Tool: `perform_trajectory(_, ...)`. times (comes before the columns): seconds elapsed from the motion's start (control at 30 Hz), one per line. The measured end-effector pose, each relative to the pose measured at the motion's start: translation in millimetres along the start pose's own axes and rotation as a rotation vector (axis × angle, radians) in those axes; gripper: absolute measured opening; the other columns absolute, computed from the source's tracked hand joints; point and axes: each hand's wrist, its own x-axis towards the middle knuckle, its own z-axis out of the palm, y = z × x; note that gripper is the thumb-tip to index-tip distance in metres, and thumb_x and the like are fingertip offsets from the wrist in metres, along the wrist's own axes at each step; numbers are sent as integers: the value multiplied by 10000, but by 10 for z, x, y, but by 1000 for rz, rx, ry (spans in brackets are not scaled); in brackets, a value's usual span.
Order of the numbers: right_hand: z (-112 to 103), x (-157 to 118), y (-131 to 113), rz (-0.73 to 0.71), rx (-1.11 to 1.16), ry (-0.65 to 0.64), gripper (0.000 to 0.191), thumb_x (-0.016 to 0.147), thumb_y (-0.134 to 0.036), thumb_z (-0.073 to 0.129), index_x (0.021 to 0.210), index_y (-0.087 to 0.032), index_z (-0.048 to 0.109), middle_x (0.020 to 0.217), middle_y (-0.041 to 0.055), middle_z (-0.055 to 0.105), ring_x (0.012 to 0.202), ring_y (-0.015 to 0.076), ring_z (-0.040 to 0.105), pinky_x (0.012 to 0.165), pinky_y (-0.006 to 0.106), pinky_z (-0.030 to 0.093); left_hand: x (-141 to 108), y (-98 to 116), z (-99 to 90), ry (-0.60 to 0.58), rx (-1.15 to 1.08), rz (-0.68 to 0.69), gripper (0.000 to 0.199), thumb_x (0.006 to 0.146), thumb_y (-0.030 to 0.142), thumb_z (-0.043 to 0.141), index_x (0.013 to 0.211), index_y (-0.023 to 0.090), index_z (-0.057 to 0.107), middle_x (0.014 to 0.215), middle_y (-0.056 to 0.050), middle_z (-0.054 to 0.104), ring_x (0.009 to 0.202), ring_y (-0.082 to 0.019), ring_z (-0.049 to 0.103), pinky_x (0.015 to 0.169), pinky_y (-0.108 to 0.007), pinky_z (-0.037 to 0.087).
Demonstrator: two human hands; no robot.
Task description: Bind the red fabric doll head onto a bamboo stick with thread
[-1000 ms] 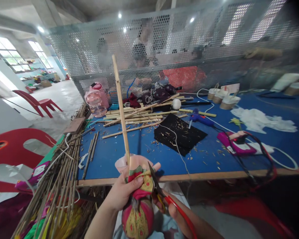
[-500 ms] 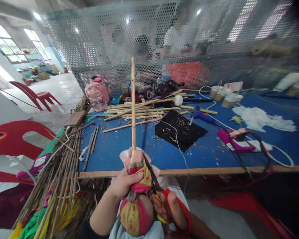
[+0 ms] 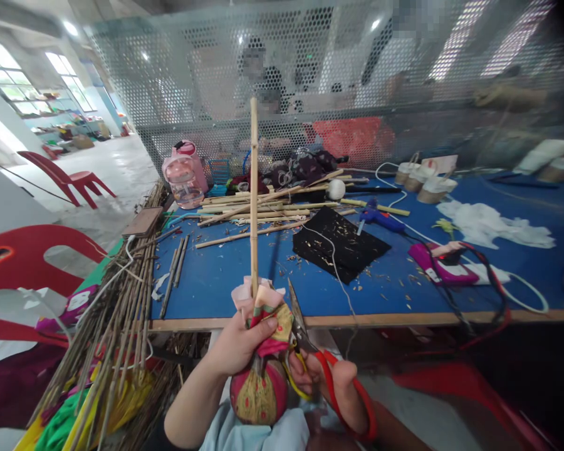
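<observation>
My left hand (image 3: 239,344) is closed around the gathered patterned cloth (image 3: 279,322) at the foot of an upright bamboo stick (image 3: 254,200). Below the fist, a round stuffed ball (image 3: 258,398) of the same yellow and pink cloth rests on my lap. Pale pink fabric edges flare out above my fingers. In my right hand (image 3: 331,379) is a pair of scissors (image 3: 299,313) with red and yellow handles. The blades point up and away, just right of the cloth, and I cannot tell whether they touch it.
Several cut sticks (image 3: 244,213), a black cloth (image 3: 341,244) with shavings and a blue glue gun (image 3: 380,217) lie on the blue table (image 3: 244,263). A pink bottle (image 3: 185,175) stands back left. Long thin stalks (image 3: 117,294) lean at the left. Behind is a perforated metal screen (image 3: 169,75).
The scissors have shifted right, and their blade tips now stand out beside the cloth. The bunched cloth has turned slightly in my left hand, and the ball sits a little higher.
</observation>
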Motion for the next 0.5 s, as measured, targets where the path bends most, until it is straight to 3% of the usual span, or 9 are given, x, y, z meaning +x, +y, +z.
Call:
perform_trajectory(0.17,47,-72,-116,-16,106,58,777,397,-963,302,570,-207,337,431,-95,232,351,28,158,347,186,141,-17,-39,-82,3,2,8,353,782,311,651,1102,162,640,898,-42,682,812,-184,600,795,-288,444)
perform_trajectory(0.3,56,-88,-249,-48,101,81,760,459,-953,297,575,-204,350,433,-88,248,338,36,197,340,187,170,-48,-43,-114,-27,11,28,432,793,283,641,1210,185,587,966,-48,687,859,-190,604,815,-286,442)
perform_trajectory(0.43,126,-48,-331,-78,107,65,819,465,-955,289,648,-173,445,577,-30,360,487,77,332,455,219,307,-66,-3,-98,-93,143,68,431,815,284,611,1231,175,582,1062,-58,673,990,-221,581,911,-307,414)
perform_trajectory(0.5,147,-35,-352,-93,159,30,787,486,-942,310,624,-177,431,524,-49,328,435,62,292,416,205,272,-69,6,-86,-123,165,63,413,823,293,598,1219,173,592,1070,-59,670,992,-222,580,917,-311,413)
